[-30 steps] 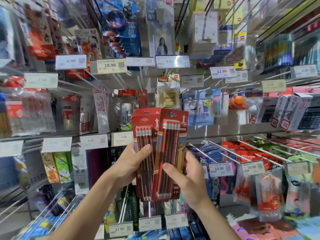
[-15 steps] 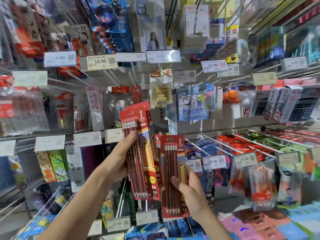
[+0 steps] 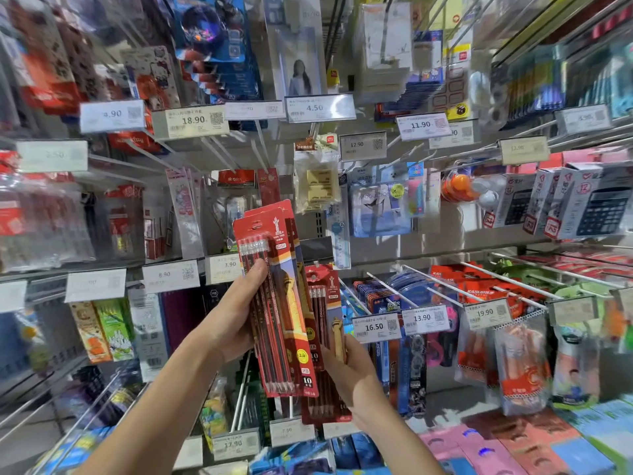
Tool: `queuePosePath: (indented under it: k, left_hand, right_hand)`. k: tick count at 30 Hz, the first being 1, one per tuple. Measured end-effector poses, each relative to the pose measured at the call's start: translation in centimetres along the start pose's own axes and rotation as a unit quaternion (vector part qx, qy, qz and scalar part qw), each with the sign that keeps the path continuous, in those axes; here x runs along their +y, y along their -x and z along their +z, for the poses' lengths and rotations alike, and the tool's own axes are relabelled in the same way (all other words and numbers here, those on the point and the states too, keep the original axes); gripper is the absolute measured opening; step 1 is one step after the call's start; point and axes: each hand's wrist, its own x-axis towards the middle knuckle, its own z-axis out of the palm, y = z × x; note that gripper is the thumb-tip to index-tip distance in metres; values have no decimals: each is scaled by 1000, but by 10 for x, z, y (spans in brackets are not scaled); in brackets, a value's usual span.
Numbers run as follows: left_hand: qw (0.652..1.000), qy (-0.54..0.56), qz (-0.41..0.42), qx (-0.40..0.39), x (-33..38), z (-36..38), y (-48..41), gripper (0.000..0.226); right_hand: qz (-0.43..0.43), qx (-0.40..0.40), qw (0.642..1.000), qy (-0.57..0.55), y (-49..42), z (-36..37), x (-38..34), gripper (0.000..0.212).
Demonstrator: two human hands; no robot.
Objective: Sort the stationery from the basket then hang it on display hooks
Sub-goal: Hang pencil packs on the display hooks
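Observation:
My left hand (image 3: 233, 320) grips a small stack of red pencil blister packs (image 3: 274, 296), held upright and tilted slightly left in front of the display wall. My right hand (image 3: 352, 375) holds a single red pencil pack (image 3: 323, 337) lower and to the right, its top hang hole level with the wire hooks (image 3: 387, 286) of the lower row. The pack's right edge is hidden behind my fingers. No basket is in view.
Display hooks crowded with stationery packs fill the wall. Price tags (image 3: 376, 326) hang at the hook tips. Boxed calculators (image 3: 582, 204) hang at the upper right, orange pouches (image 3: 524, 365) at the lower right. Bare wire hooks (image 3: 243, 389) jut out below my left hand.
The two pack bundles, held together a second ago, have separated. My right hand took one pack down and right toward the lower hooks; my left hand kept the stack higher.

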Motion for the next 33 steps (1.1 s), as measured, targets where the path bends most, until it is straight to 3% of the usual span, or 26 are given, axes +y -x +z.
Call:
queuePosePath:
  k: [2,13,17,19,22,23,25,26,28,33]
  left_hand:
    - [1000,-1,0,-2,0,0,0,82]
    - [1000,-15,5,-5,3,-1,0,83]
    - [1000,-20,8,-10,1,0,-1,79]
    - [1000,-20,7,-9,2,-1,-2,78]
    - [1000,-23,9,-5,1,-2,-4,79]
    - [1000,-25,10,-2,1,-2,-4,82]
    - [999,-31,11,6,0,-3,-5,94]
    - [999,-36,12,10,-1,-4,-6,100]
    - [999,-36,18,8,-1,-4,-6,110]
    - [998,-53,30,-5,-1,-6,-5,109]
  right_hand:
    - [21,8,999,44,-9,2,5,42]
    - [167,86,982,-10,-43,12,21,62]
    - [194,100,976,13,-42,7,19,42]
    - [198,90,975,57,-37,2,20,39]
    - [208,4,963,169,-28,-2,29,71]
    - [215,-19,956,200,-22,0,22,70]
    - [192,-53,952,234,-7,2,3,22]
    - [171,-69,954,235,-1,4,-11,9]
    - [98,-69,972,201,6,3,-33,18]
    - [-114,90,981,126,24,3,-85,32]
